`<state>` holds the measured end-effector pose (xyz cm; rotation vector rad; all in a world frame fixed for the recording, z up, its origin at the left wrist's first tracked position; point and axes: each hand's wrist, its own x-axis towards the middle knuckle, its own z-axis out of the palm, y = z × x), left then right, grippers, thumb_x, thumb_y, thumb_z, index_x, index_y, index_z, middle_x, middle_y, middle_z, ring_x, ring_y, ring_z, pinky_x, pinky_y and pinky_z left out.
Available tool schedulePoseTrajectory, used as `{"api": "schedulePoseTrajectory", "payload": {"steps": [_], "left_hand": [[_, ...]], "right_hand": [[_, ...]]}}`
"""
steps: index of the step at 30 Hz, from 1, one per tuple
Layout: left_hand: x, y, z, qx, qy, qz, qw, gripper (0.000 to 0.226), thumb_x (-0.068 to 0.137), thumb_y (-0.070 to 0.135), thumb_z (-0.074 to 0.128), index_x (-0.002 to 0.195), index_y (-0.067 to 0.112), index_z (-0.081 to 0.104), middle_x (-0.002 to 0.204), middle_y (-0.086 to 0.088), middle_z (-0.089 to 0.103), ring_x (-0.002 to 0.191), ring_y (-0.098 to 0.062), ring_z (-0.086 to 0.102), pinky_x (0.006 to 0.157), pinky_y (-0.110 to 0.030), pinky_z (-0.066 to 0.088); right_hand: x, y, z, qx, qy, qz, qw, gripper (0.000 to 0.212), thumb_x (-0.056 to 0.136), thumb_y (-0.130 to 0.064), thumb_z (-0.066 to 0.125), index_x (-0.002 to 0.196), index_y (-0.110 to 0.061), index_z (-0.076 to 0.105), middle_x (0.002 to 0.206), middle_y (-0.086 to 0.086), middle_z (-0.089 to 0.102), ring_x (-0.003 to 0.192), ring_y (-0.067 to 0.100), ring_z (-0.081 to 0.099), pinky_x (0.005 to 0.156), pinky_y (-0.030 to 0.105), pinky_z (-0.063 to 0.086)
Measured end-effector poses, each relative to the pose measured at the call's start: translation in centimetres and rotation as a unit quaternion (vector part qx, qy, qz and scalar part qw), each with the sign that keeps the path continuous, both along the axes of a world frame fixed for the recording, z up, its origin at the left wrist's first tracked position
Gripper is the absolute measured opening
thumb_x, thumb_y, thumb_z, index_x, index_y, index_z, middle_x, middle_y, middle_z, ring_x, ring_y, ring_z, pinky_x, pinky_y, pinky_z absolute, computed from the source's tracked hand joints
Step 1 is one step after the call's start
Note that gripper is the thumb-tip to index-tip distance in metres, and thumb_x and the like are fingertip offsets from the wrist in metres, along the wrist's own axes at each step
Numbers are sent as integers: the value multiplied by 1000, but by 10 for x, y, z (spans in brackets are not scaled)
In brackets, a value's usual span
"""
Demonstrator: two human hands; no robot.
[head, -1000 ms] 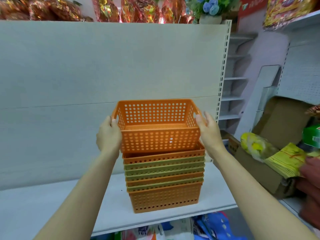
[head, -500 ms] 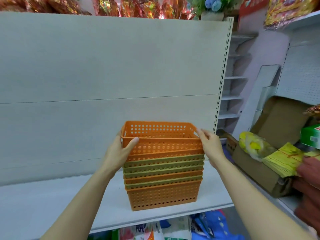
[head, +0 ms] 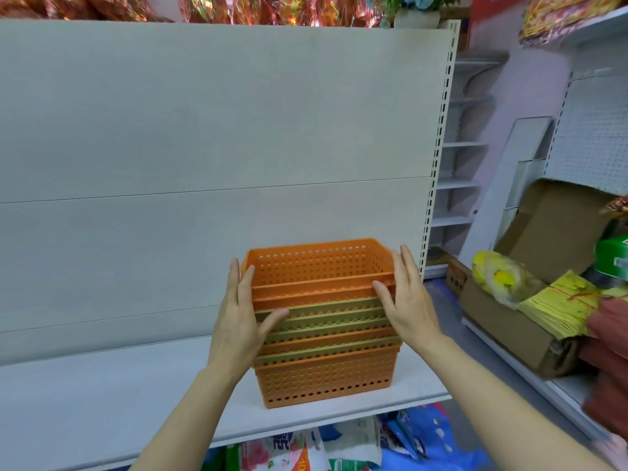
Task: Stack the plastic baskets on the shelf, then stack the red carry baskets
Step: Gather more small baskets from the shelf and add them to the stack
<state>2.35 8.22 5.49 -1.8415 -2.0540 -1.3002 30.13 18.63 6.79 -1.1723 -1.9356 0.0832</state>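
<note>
We've got the shelf [head: 102, 396] across the bottom of the frame, basket stack [head: 326, 334] at lower center (orange and green nested). Our left hand [head: 241, 321] and right hand [head: 407, 300] flank it, fingers straight, gripping nothing.

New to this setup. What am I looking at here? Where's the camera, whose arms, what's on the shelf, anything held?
No machine here: a person works bare-handed, and the single camera sits on their head, looking forward and down. The two arms are theirs. On the white shelf stands a nested stack of plastic baskets, orange and olive-green, with an orange basket on top. The left hand and right hand lie flat against the stack's sides, fingers straight, so nothing is in a real grip. To the right sits a cardboard box of yellow goods.
</note>
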Motion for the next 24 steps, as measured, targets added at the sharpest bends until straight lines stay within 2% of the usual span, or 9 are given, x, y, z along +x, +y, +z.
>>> {"api": "schedulePoseTrajectory", "payload": {"steps": [2, 4, 7, 10, 12, 15, 18, 24], "left_hand": [[-5, 2, -4, 9, 48, 8, 999, 103, 82, 56, 67, 159, 24, 7, 168, 4, -9, 154, -24, 14, 118, -45, 31], [-8, 2, -7, 24, 94, 23, 995, 97, 85, 62, 60, 158, 20, 10, 169, -3, -2, 154, -29, 15, 117, -46, 29], [-10, 0, -5, 36, 176, 62, 982, 89, 88, 71, 40, 153, 11, 25, 166, -14, 18, 151, -32, 23, 117, -44, 27], [-15, -6, 0, 43, 265, 82, 960, 85, 89, 65, 35, 149, 5, 36, 157, -15, 36, 146, -31, 31, 120, -42, 24], [-17, -14, 2, 49, 299, 76, 950, 81, 91, 59, 41, 150, 4, 38, 154, -15, 42, 142, -31, 38, 118, -44, 29], [-12, -31, 1, 46, 311, 81, 946, 79, 90, 47, 64, 152, 4, 39, 152, -13, 46, 139, -32, 44, 113, -47, 39], [-12, -59, -7, 44, 322, 117, 939, 76, 89, 43, 70, 149, 4, 44, 148, -12, 50, 134, -29, 49, 110, -43, 43], [-36, -135, -40, -9, 335, 193, 922, 70, 76, 35, 84, 133, 2, 60, 128, -14, 64, 108, -35, 64, 89, -46, 55]], "right_hand": [[2, 3, -5, 26, -24, -6, 999, 74, 97, -59, 27, 154, -16, 11, 163, 2, 4, 148, 15, 6, 117, 40, 23], [5, 4, -11, 70, -59, -24, 996, 75, 97, -56, 28, 154, -10, 13, 162, 7, 8, 149, 18, 2, 119, 44, 17], [3, -5, -16, 135, -90, -39, 986, 68, 98, -45, 37, 151, -3, 23, 160, 12, 18, 149, 24, 8, 118, 49, 19], [-8, -21, -20, 201, -79, -4, 976, 59, 97, -33, 47, 145, -1, 36, 154, 13, 33, 146, 26, 21, 116, 51, 22], [-19, -34, -22, 223, -73, 25, 972, 55, 96, -29, 51, 142, -2, 42, 150, 11, 40, 144, 25, 28, 116, 51, 24], [-36, -49, -26, 236, -67, 65, 967, 52, 94, -25, 56, 140, -3, 46, 147, 11, 45, 142, 24, 32, 116, 49, 26], [-54, -66, -32, 239, -57, 95, 965, 51, 94, -24, 57, 139, -3, 47, 144, 11, 48, 140, 24, 36, 115, 48, 27], [-97, -113, -65, 228, -49, 169, 958, 45, 94, -23, 55, 134, -3, 54, 133, 11, 58, 127, 27, 49, 110, 45, 34]]}}
